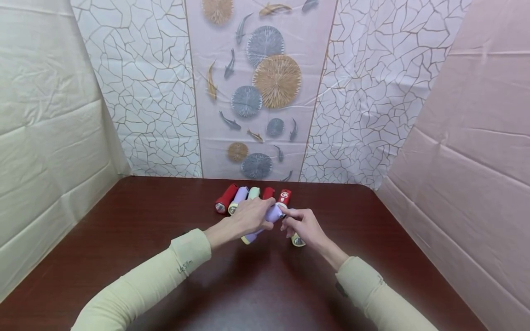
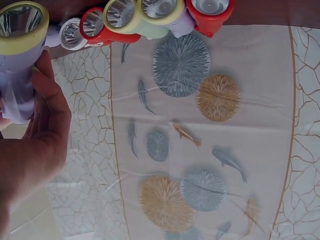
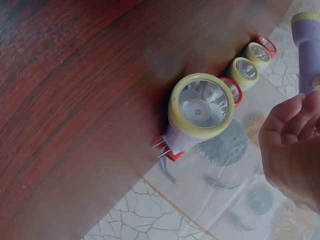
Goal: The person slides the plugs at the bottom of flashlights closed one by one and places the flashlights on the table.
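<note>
My left hand (image 1: pixel 250 216) grips a purple flashlight (image 2: pixel 17 75) round its body, the yellow-rimmed lens pointing down and to the left in the head view. My right hand (image 1: pixel 308 226) is at its tail end, the index finger reaching across to touch it while the other fingers bend underneath. In the right wrist view, the hand (image 3: pixel 295 140) appears just below the held flashlight (image 3: pixel 311 60). Another purple flashlight with a yellow rim (image 3: pixel 200 132) lies on the table under my right hand, two metal prongs sticking out of its side.
Behind my hands several flashlights lie in a row: a red one (image 1: pixel 226 199), a purple one (image 1: pixel 239 197), a mint green one (image 1: pixel 254 192), a second red one (image 1: pixel 268 192) and a red one with white markings (image 1: pixel 284 196). Patterned cloth (image 1: pixel 157 92) hangs at the table's back edge.
</note>
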Motion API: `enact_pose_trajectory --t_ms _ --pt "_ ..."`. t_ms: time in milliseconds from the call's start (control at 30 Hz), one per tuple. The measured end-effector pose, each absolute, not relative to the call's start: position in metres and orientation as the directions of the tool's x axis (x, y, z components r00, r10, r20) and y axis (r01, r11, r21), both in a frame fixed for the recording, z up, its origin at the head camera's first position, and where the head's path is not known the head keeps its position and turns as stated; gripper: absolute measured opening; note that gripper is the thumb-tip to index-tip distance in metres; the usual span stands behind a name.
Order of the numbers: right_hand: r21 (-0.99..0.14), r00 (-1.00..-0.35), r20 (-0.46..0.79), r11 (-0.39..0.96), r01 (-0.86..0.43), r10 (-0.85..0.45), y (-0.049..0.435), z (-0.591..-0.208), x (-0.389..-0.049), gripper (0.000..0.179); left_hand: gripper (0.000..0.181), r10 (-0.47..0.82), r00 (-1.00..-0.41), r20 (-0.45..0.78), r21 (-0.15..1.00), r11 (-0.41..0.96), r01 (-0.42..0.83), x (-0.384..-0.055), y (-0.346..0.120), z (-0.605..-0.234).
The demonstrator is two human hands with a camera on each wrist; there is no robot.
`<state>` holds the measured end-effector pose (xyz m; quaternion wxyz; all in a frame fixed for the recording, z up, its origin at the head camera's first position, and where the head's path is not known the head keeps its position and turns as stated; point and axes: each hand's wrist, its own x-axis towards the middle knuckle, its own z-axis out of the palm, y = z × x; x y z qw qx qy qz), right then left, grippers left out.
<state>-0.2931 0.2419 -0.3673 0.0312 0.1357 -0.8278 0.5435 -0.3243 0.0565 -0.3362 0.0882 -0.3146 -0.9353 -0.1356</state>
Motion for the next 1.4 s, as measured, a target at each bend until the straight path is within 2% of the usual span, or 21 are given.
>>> enact_pose_trajectory --t_ms 167,333,533,767,1033,1233,1400 --pt "-0.881 -0.960 0.191 0.396 -0.260 -0.206 0.247 -0.367 -0.292 0.047 0.037 0.564 -0.792 0.234 0.190 0.773 0.606 -0.326 0.063 -0.332" --pt "-0.875 -0.962 0.192 0.410 -0.257 -0.192 0.250 -0.367 -0.295 0.057 0.043 0.532 -0.803 0.268 0.201 0.784 0.587 -0.338 0.071 -0.323" --pt "-0.888 -0.979 0.176 0.414 -0.202 -0.099 0.265 -0.376 -0.296 0.048 0.049 0.459 -0.853 0.248 0.253 0.819 0.515 -0.362 0.062 -0.306" --pt "-0.876 -0.979 0.187 0.436 -0.205 -0.084 0.282 -0.376 -0.295 0.041 0.044 0.297 -0.936 0.186 0.341 0.874 0.346 -0.410 0.003 -0.299" --pt "-0.839 -0.979 0.189 0.507 -0.198 -0.070 0.282 -0.380 -0.300 0.037 0.034 0.125 -0.982 0.144 0.414 0.893 0.174 -0.438 -0.052 -0.324" --pt "-0.814 -0.976 0.199 0.540 -0.216 -0.091 0.278 -0.386 -0.302 0.033 0.036 0.060 -0.990 0.129 0.442 0.890 0.111 -0.447 -0.065 -0.351" --pt "-0.824 -0.977 0.187 0.526 -0.211 -0.098 0.272 -0.379 -0.295 0.032 0.039 0.030 -0.995 0.096 0.419 0.906 0.068 -0.455 -0.066 -0.371"
